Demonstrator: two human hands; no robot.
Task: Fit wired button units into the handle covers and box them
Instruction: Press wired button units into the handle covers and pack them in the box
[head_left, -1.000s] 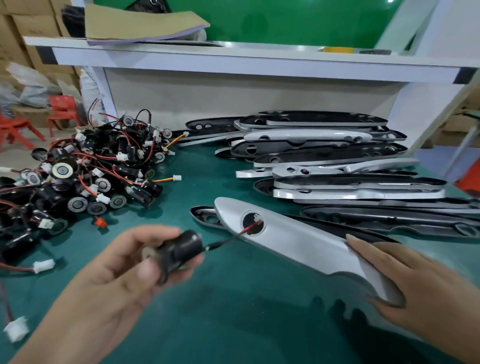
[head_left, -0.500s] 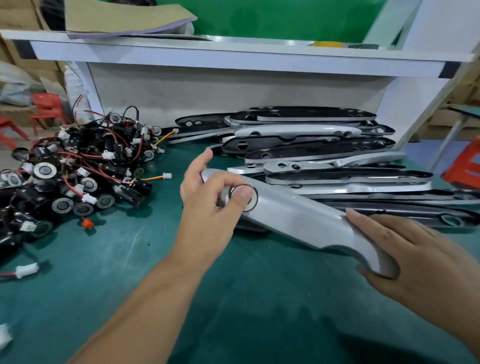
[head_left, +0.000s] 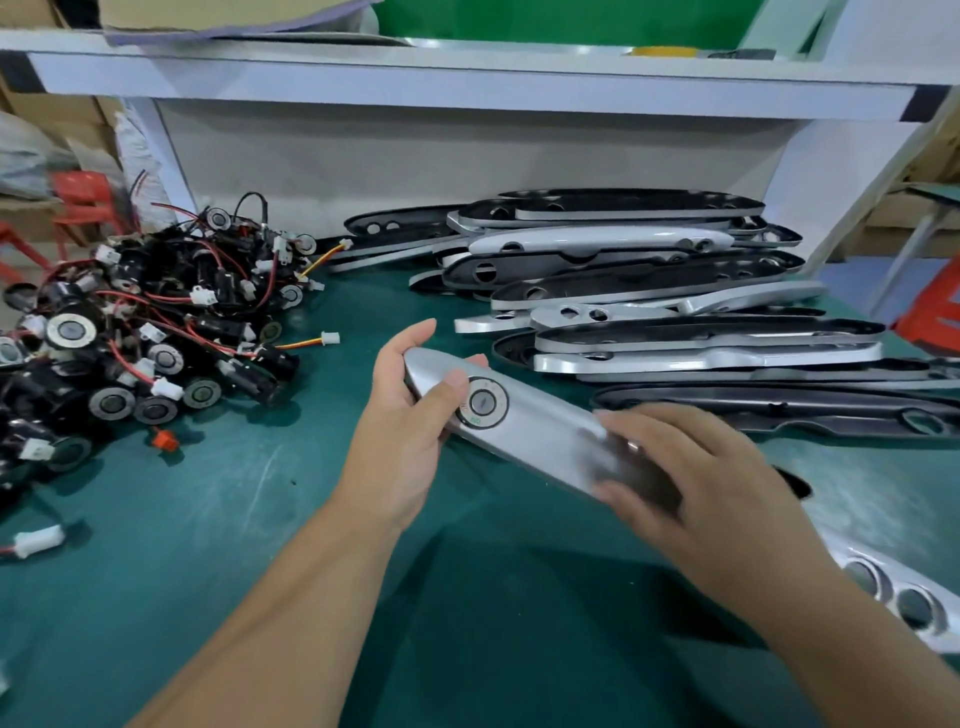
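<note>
Handle cover (head_left: 540, 441) held over the bench (head_left: 208, 545), button unit (head_left: 483, 402) in its hole. Left hand (head_left: 410, 415) wraps the narrow end, thumb beside the button; right hand (head_left: 691, 478), blurred, clasps the wide end. Looks rigid, light, prob. slippery: grip both ends. Wired units (head_left: 145, 343) heaped left, spare covers (head_left: 649, 291) stacked behind.

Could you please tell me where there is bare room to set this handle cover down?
Bare green mat lies at the front left, between the button-unit pile and the left forearm, and between both forearms. A narrow strip runs between that pile and the cover stack. Pile and stack are crowded; a loose cover lies front right.
</note>
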